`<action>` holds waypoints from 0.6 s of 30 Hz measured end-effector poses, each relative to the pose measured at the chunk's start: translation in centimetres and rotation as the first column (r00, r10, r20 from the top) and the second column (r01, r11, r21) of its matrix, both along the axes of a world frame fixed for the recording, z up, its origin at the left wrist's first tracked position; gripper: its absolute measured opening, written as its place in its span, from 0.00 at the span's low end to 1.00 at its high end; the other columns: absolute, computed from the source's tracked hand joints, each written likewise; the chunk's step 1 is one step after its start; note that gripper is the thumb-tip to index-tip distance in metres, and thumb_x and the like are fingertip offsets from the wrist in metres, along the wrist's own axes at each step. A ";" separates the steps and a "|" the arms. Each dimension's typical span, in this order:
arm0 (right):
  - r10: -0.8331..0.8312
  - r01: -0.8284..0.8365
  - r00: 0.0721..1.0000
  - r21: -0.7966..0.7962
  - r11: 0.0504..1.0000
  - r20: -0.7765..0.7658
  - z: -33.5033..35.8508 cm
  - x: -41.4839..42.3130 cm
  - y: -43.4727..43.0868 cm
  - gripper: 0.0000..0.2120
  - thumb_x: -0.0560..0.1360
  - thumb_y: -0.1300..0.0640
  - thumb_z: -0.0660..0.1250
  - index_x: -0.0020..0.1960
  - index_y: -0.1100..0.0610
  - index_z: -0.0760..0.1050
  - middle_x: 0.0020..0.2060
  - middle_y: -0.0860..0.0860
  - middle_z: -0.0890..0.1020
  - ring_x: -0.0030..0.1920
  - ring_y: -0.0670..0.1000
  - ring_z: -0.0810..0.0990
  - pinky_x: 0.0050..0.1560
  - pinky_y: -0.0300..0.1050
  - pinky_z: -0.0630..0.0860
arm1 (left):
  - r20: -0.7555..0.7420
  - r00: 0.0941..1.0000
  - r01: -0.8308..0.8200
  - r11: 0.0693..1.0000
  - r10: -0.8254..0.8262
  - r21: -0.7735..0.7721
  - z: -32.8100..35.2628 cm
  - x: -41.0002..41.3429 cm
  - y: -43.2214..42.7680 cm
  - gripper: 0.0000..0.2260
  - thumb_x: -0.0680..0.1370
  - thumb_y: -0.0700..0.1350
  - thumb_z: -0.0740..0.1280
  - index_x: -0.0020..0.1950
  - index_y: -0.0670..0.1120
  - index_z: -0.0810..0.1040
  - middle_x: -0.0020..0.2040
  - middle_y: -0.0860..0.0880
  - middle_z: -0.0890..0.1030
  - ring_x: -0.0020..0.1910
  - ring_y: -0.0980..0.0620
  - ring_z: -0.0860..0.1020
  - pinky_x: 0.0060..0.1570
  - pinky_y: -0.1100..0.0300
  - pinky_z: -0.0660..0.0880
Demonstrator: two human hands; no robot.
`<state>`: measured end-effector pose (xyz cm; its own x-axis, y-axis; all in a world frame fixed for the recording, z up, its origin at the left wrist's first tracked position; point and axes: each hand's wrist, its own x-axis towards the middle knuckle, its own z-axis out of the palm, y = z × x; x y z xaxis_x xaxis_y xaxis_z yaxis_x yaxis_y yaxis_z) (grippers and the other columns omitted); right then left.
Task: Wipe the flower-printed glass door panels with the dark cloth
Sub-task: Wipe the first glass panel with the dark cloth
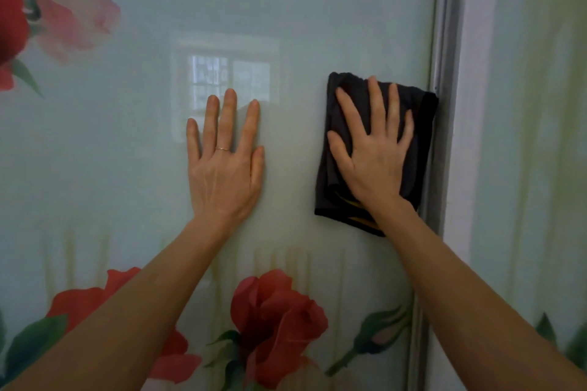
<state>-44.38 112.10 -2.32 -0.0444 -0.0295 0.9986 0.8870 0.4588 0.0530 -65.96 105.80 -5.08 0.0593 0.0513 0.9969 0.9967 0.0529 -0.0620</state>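
One folded dark cloth [421, 143], yellow streak, pressed on glass [286, 9] by R hand [374, 162], fingers [378, 98] spread.

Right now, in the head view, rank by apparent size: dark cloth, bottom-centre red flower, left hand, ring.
1. dark cloth
2. red flower and left hand: too alike to rank
3. ring
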 end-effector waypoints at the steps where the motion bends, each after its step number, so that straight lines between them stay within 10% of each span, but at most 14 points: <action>1: 0.004 -0.004 1.000 -0.002 1.000 -0.008 0.0 -0.1 0.0 0.26 0.83 0.41 0.56 0.80 0.45 0.63 0.80 0.57 0.61 0.80 0.62 0.55 0.76 0.66 0.51 | -0.002 1.000 0.000 1.000 0.000 0.003 0.0 0.0 0.0 0.26 0.84 0.51 0.52 0.82 0.49 0.56 0.82 0.43 0.54 0.81 0.42 0.51 0.78 0.41 0.45; 18: 0.014 -0.030 0.996 -0.179 0.983 -0.090 -9.3 -0.2 -1.0 0.29 0.81 0.38 0.56 0.80 0.44 0.61 0.81 0.61 0.56 0.80 0.68 0.50 0.68 0.76 0.56 | -0.017 0.999 -0.050 0.998 0.050 0.023 -0.1 -0.1 0.3 0.26 0.85 0.49 0.54 0.83 0.50 0.55 0.82 0.42 0.54 0.81 0.41 0.51 0.78 0.41 0.45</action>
